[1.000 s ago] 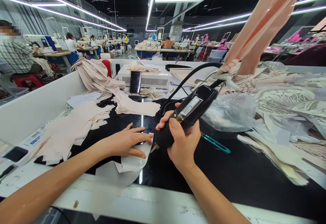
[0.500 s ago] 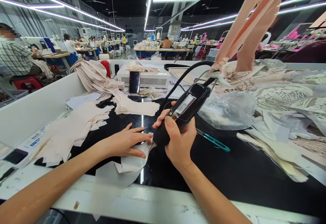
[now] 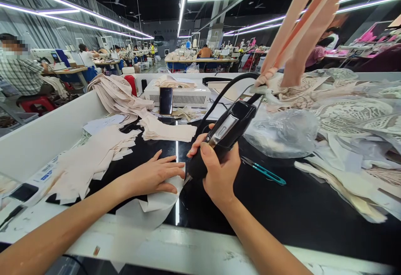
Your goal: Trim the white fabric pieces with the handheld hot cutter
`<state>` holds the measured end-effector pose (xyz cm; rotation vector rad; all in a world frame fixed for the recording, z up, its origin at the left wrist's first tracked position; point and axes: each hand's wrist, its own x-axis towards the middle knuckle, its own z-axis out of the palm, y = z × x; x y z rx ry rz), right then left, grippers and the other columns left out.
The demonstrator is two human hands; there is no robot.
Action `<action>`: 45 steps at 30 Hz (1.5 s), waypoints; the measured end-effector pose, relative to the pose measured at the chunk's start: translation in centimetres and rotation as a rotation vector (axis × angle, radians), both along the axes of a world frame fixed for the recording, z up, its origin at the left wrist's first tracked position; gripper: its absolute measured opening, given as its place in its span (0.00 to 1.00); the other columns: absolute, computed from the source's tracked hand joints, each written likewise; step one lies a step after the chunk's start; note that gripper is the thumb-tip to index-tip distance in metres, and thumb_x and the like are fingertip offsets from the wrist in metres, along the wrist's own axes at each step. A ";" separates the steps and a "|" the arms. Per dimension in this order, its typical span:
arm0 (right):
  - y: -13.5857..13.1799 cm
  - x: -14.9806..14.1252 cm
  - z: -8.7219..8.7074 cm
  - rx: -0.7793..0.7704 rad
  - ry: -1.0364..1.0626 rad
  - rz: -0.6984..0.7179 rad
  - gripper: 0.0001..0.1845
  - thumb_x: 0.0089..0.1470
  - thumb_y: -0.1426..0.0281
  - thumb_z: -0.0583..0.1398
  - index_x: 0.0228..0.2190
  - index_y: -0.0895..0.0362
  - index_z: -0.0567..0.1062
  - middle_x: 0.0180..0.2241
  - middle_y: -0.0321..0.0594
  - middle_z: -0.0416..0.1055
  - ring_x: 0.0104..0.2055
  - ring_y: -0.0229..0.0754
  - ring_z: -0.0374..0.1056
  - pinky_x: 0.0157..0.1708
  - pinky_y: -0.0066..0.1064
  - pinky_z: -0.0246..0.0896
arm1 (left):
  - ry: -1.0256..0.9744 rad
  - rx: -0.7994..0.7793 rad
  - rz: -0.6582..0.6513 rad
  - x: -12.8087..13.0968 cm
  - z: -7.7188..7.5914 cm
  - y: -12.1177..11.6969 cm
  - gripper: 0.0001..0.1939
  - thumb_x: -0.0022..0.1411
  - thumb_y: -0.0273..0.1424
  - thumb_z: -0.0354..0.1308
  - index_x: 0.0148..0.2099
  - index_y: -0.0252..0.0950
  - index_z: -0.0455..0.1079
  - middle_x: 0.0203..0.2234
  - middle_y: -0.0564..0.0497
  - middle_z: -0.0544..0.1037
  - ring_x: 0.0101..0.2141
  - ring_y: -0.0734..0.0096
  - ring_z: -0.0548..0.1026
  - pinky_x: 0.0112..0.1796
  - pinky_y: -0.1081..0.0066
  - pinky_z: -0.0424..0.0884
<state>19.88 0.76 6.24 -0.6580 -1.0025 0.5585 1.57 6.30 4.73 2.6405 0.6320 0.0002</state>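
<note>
My right hand (image 3: 216, 168) is wrapped round a black handheld cutting tool (image 3: 224, 135) with a silver panel and a black cable rising behind it. Its tip touches the edge of a pale fabric piece (image 3: 156, 200) on the black tabletop (image 3: 282, 212). My left hand (image 3: 155, 175) lies flat on that fabric with fingers stretched out, pressing it down just left of the tool tip.
Stacks of beige cut pieces (image 3: 84, 162) lie left, more behind (image 3: 167, 131). A phone (image 3: 166, 99) leans on a white box (image 3: 178, 93). Teal snips (image 3: 265, 172), a plastic bag (image 3: 282, 133) and lace pieces (image 3: 351, 116) lie right. Pink straps (image 3: 300, 29) hang above. Other workers sit at far tables.
The tool and my right hand have shifted slightly left and up in view. My left hand stays flat on the fabric.
</note>
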 end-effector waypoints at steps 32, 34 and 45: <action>-0.3 -0.5 0.2 -0.014 0.037 0.005 0.12 0.55 0.65 0.72 0.37 0.51 0.75 0.29 0.28 0.78 0.24 0.35 0.74 0.27 0.27 0.77 | 0.048 0.001 -0.028 0.4 1.0 -0.2 0.13 0.78 0.35 0.66 0.61 0.45 0.76 0.73 0.46 0.71 0.78 0.42 0.55 0.72 0.24 0.44; -0.5 -0.5 0.1 -0.012 0.058 0.026 0.12 0.56 0.65 0.72 0.37 0.51 0.75 0.29 0.28 0.78 0.25 0.35 0.74 0.28 0.28 0.77 | 0.044 0.002 -0.031 0.4 1.0 -0.2 0.14 0.78 0.35 0.66 0.62 0.46 0.75 0.75 0.47 0.68 0.78 0.41 0.54 0.71 0.23 0.44; -0.7 -0.7 -0.3 -0.061 -0.009 0.007 0.13 0.56 0.62 0.73 0.39 0.51 0.77 0.31 0.28 0.78 0.25 0.34 0.74 0.30 0.29 0.77 | 0.012 0.068 -0.071 0.0 0.1 0.3 0.17 0.77 0.35 0.67 0.64 0.46 0.75 0.75 0.46 0.68 0.77 0.40 0.56 0.71 0.22 0.48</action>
